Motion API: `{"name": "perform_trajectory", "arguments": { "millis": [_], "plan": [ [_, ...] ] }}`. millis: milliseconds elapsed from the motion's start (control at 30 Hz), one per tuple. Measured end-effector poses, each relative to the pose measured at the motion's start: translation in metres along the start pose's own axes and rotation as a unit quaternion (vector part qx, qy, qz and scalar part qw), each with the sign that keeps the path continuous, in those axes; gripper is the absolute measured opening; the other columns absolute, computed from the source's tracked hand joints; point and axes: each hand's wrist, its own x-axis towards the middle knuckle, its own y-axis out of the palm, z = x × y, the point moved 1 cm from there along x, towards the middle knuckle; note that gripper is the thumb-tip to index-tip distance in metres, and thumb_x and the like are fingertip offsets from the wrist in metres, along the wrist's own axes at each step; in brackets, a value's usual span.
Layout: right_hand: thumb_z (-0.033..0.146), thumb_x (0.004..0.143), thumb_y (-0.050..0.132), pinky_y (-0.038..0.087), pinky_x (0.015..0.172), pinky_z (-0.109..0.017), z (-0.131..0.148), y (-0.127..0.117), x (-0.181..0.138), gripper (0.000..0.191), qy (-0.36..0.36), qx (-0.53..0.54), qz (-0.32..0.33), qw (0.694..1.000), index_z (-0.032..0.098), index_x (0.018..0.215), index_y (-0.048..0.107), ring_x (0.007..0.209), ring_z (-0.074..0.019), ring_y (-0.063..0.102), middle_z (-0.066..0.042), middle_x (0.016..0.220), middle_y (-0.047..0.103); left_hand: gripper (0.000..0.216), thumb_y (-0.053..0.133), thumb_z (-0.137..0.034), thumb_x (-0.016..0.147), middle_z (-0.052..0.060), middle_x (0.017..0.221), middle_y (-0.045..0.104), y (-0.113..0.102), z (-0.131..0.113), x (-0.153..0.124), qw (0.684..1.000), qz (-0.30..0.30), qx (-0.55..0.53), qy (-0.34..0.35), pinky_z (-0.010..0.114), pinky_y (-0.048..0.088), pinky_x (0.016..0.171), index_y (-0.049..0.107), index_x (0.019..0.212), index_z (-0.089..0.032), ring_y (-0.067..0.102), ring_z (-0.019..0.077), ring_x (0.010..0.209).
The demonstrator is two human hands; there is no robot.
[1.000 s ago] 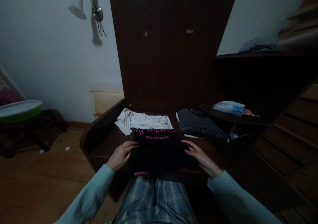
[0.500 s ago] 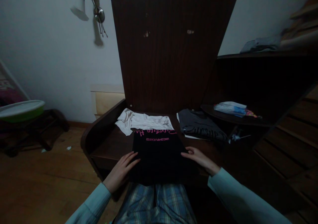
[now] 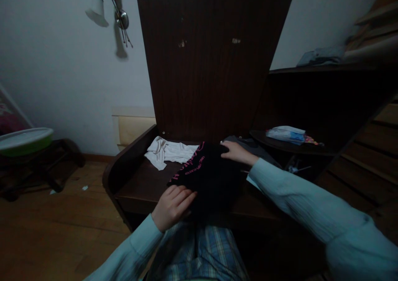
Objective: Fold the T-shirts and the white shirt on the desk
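A folded black shirt with pink lettering (image 3: 208,173) lies turned at an angle on the dark wooden desk (image 3: 143,187). My left hand (image 3: 172,206) rests on its near left corner, fingers curled over the cloth. My right hand (image 3: 236,151) reaches across to the shirt's far right corner and holds it there. Behind the shirt on the left lies a crumpled white garment (image 3: 169,151). A folded grey shirt (image 3: 261,156) lies at the right, mostly hidden by my right arm.
A tall dark wooden panel (image 3: 211,61) rises behind the desk. A side shelf at the right holds a plastic packet (image 3: 286,134). A green and white basin (image 3: 23,138) sits on a low stand at the far left. A wall lamp (image 3: 108,9) hangs above.
The black shirt has been turned and shifted toward the back right. My right hand moved from its near right edge to its far corner; my left hand slid onto the near corner.
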Motion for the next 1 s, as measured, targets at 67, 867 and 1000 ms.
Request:
{"name": "perform_trajectory", "arguments": {
  "millis": [67,867,1000],
  "plan": [
    [0.012,0.054,0.062,0.04,0.077,-0.033,0.016,-0.014,0.028,0.031,-0.084,-0.106,0.006,0.991,0.018,0.084,0.066,0.086,-0.0237,0.055,-0.004,0.086,0.065,0.031,0.038,-0.03,0.086,0.01,0.086,0.061,0.006,-0.023,0.029,1.0,0.004,-0.003,0.013,0.033,0.045,0.07,0.053,0.108,-0.015,0.055,0.0193,0.081],
    [0.021,0.065,0.063,0.046,0.054,-0.027,-0.053,0.071,-0.081,0.018,0.281,0.297,-0.071,0.91,0.02,0.063,0.045,0.054,-0.0135,0.056,0.003,0.055,0.055,0.041,0.051,-0.052,0.065,0.009,0.089,0.066,0.051,0.138,-0.025,0.771,-0.02,-0.319,-0.55,0.031,0.043,0.08,0.06,0.082,-0.015,0.059,0.0232,0.087],
    [0.031,0.063,0.068,0.05,0.059,-0.027,-0.051,0.08,-0.089,0.022,0.325,0.456,-0.029,0.828,0.02,0.063,0.048,0.061,-0.0138,0.061,0.0,0.064,0.06,0.043,0.059,-0.055,0.055,0.005,0.073,0.064,0.069,0.136,-0.015,0.747,-0.008,-0.34,-0.572,0.03,0.044,0.07,0.056,0.072,-0.016,0.059,0.0218,0.076]
  ]
}}
